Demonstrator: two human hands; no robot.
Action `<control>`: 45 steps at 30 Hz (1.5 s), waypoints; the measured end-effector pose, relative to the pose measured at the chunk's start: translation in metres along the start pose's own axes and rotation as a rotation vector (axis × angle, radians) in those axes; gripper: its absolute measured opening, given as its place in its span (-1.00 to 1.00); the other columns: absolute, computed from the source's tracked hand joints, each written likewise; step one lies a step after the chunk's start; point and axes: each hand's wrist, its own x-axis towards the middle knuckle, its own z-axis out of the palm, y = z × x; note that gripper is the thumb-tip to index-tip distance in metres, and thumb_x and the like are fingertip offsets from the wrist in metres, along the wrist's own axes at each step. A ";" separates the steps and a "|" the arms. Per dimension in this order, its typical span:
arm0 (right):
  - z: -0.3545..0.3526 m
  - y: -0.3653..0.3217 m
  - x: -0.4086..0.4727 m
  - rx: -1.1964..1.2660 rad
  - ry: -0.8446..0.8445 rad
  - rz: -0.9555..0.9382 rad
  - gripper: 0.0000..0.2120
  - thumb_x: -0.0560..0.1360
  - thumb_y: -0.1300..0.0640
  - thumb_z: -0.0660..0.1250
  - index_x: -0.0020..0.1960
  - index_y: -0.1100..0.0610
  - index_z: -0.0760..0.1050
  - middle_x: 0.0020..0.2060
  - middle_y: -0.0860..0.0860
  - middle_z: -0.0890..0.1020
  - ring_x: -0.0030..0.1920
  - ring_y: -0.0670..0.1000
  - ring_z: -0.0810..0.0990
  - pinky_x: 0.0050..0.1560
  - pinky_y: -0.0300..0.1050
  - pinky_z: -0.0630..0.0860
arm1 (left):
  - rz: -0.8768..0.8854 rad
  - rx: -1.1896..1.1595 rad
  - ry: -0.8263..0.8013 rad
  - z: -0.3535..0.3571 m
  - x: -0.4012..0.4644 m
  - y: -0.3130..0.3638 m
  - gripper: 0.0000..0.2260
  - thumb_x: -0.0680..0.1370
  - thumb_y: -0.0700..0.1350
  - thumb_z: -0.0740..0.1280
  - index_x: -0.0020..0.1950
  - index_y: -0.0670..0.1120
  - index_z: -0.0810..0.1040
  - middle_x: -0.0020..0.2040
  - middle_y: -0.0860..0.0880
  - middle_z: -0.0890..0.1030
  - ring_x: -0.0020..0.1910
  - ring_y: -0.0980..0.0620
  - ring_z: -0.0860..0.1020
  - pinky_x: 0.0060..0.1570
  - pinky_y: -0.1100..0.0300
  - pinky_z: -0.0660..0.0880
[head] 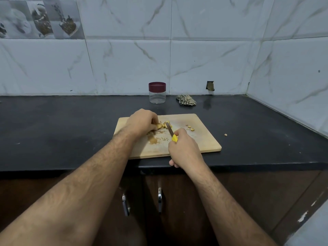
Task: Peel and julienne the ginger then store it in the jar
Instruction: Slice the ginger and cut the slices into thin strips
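Observation:
A wooden cutting board (pixel 200 139) lies on the black counter. My left hand (pixel 142 122) has its fingers curled over pale yellow ginger pieces (pixel 162 126) at the board's back left, pinning them down. My right hand (pixel 184 148) grips a knife (pixel 173 134) with a yellow handle; its dark blade points at the ginger beside my left fingers. Brown peel scraps (pixel 156 139) lie between my hands. A few cut bits (pixel 190 128) sit at the board's back right. A clear jar (pixel 157 93) with a maroon lid stands shut by the wall.
A crumpled checked cloth (pixel 186 99) lies right of the jar. One ginger bit (pixel 225 134) sits on the counter (pixel 71 130) right of the board. Tiled walls close the back and right side. Cabinet doors with metal handles (pixel 160 197) are below the counter edge.

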 end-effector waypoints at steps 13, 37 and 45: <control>0.008 0.007 0.001 -0.066 0.082 -0.045 -0.73 0.56 0.17 0.11 0.25 0.01 0.31 -0.16 -0.08 0.50 -0.28 0.05 0.68 -0.15 0.02 0.63 | 0.055 0.135 0.001 0.002 -0.001 -0.002 -0.73 0.57 -0.01 0.39 0.27 0.03 0.63 0.14 0.05 0.67 0.12 0.02 0.59 0.11 0.12 0.50; 0.016 0.015 0.006 -0.067 0.138 -0.065 -0.72 0.54 0.14 0.12 0.23 -0.04 0.29 -0.08 0.00 0.56 -0.22 0.10 0.66 -0.14 0.08 0.63 | 0.051 0.119 0.055 0.000 -0.008 -0.001 -0.95 0.53 0.01 0.44 -0.09 0.10 0.59 -0.01 0.10 0.58 0.01 0.06 0.53 -0.13 0.17 0.38; 0.003 0.008 0.000 -0.054 0.046 -0.040 -0.70 0.56 0.18 0.10 0.27 -0.01 0.31 -0.12 -0.03 0.56 -0.36 -0.01 0.67 -0.28 -0.11 0.59 | -0.259 -0.494 0.036 -0.019 -0.028 0.004 -0.86 0.42 -0.08 0.57 -0.18 -0.05 0.64 -0.25 0.05 0.66 -0.29 0.12 0.60 -0.33 0.23 0.41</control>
